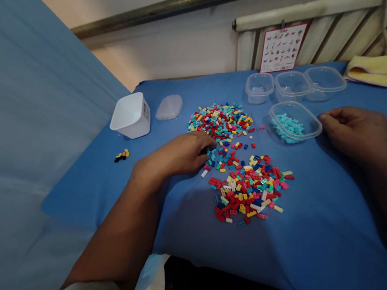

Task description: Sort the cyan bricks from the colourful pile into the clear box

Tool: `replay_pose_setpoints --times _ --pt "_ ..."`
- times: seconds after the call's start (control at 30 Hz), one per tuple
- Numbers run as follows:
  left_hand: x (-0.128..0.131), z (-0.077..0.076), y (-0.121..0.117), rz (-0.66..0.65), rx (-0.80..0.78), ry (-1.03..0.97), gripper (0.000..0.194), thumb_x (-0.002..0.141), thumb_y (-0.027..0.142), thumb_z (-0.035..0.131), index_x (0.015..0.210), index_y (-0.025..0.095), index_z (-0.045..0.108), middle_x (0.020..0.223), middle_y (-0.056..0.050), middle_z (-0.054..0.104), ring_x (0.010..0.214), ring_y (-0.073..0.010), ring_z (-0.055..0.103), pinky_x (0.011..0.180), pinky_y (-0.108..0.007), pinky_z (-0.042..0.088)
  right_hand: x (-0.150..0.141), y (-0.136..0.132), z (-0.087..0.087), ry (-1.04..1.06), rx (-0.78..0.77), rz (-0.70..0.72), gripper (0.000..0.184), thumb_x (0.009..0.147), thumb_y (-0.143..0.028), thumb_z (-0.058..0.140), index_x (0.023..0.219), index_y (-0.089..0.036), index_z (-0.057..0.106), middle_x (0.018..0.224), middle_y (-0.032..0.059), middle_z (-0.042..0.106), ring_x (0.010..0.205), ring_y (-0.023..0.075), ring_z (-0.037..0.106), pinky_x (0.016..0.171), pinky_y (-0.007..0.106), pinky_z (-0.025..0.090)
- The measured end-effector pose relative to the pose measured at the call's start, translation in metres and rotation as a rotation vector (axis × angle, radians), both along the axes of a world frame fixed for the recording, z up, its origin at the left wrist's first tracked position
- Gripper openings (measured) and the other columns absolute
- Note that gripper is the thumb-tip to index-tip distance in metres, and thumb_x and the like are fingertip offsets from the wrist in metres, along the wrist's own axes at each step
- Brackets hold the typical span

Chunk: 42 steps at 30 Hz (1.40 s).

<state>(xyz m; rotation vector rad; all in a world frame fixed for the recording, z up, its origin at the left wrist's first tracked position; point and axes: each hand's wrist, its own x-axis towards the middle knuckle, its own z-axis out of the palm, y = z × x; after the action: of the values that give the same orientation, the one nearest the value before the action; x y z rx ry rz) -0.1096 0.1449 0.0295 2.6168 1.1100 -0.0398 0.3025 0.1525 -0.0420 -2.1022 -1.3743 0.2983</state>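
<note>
My left hand (193, 149) reaches in at the near edge of a heap of small multicoloured plastic building bricks (222, 119). Its fingers curl down among the bricks, and what lies between them is hidden. A second, looser spread of mixed bricks (249, 188) lies nearer to me. On the right, my right hand (357, 130) is at the rim of a clear plastic tub (310, 135). Thumb and fingers are drawn together there; I cannot tell what they pinch. Turquoise bricks (288, 126) cover the bottom of that tub.
Behind stand three more clear tubs (258, 96). A white container (138, 127), a translucent lid (169, 108) and a few black, yellow and orange bricks (122, 156) lie left. A picture card (282, 48) hangs on the radiator; a yellow cloth (377, 70) lies back right.
</note>
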Motion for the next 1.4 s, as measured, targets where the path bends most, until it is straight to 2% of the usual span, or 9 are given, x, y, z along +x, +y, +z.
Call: replay_pose_setpoints --times 0.13,0.37,0.67,0.87,1.13,1.23,1.33,1.4 --pt "0.002 -0.001 -0.002 -0.03 0.011 -0.025 0.031 0.101 0.016 0.064 0.129 0.018 0.075 0.124 -0.011 0.075 0.115 -0.0258 0.07 0.101 -0.038 0.054 0.002 0.0 -0.001 -0.013 0.009 0.023 0.027 0.081 -0.047 0.067 0.086 -0.025 0.082 0.075 0.0061 0.076 0.077 0.0292 0.071 0.076 0.045 0.052" --pt "0.005 -0.005 0.0 -0.096 -0.023 -0.047 0.027 0.105 0.013 0.057 0.121 0.019 0.078 0.123 -0.009 0.077 0.114 -0.0222 0.071 0.104 -0.036 0.054 0.007 0.001 -0.009 -0.01 0.042 0.027 0.028 0.081 -0.048 0.068 0.087 -0.025 0.083 0.077 0.0065 0.078 0.075 0.0285 0.07 0.075 0.044 0.051" --pt "0.002 -0.01 0.009 -0.098 -0.01 -0.01 0.031 0.104 0.011 0.055 0.119 0.02 0.081 0.117 -0.008 0.079 0.109 -0.0213 0.072 0.1 -0.034 0.054 0.0 -0.001 0.0 -0.015 0.006 0.006 0.028 0.081 -0.046 0.068 0.088 -0.025 0.084 0.078 0.0065 0.078 0.075 0.0273 0.069 0.075 0.043 0.051" --pt "0.001 -0.009 0.008 -0.059 0.036 -0.001 0.021 0.103 0.016 0.058 0.107 0.019 0.078 0.105 -0.006 0.077 0.092 -0.0196 0.068 0.085 -0.033 0.05 0.007 0.002 -0.009 -0.039 0.039 0.025 0.031 0.081 -0.05 0.068 0.09 -0.025 0.085 0.077 0.0065 0.078 0.075 0.0288 0.07 0.073 0.043 0.051" --pt "-0.002 -0.006 0.011 -0.001 0.092 -0.053 0.018 0.1 0.016 0.059 0.102 0.017 0.076 0.099 -0.007 0.077 0.09 -0.02 0.066 0.083 -0.035 0.048 0.006 0.001 -0.008 -0.019 0.024 0.025 0.03 0.083 -0.046 0.068 0.092 -0.024 0.086 0.079 0.0065 0.079 0.078 0.0277 0.072 0.073 0.041 0.049" --pt "-0.002 -0.007 0.01 0.077 0.05 -0.189 0.014 0.097 0.017 0.062 0.098 0.018 0.076 0.093 -0.005 0.075 0.082 -0.0168 0.065 0.077 -0.032 0.048 0.006 0.001 -0.007 -0.022 0.013 0.021 0.028 0.083 -0.045 0.069 0.092 -0.024 0.085 0.08 0.0063 0.079 0.079 0.0279 0.072 0.074 0.041 0.049" --pt "-0.002 -0.008 0.008 0.234 -0.194 -0.487 0.01 0.096 0.026 0.069 0.099 0.017 0.074 0.085 -0.003 0.072 0.07 -0.0142 0.065 0.066 -0.029 0.05 0.008 0.002 -0.009 -0.01 -0.002 0.02 0.029 0.084 -0.046 0.069 0.094 -0.024 0.085 0.081 0.006 0.079 0.077 0.0274 0.071 0.073 0.041 0.049" --pt "-0.001 -0.009 0.008 0.323 -0.352 -0.687 0.018 0.094 0.032 0.078 0.101 0.016 0.075 0.081 -0.002 0.07 0.066 -0.0126 0.063 0.061 -0.026 0.049 0.01 0.003 -0.011 -0.01 -0.008 0.02 0.03 0.085 -0.047 0.069 0.096 -0.024 0.086 0.08 0.0058 0.079 0.077 0.0271 0.071 0.072 0.04 0.049"
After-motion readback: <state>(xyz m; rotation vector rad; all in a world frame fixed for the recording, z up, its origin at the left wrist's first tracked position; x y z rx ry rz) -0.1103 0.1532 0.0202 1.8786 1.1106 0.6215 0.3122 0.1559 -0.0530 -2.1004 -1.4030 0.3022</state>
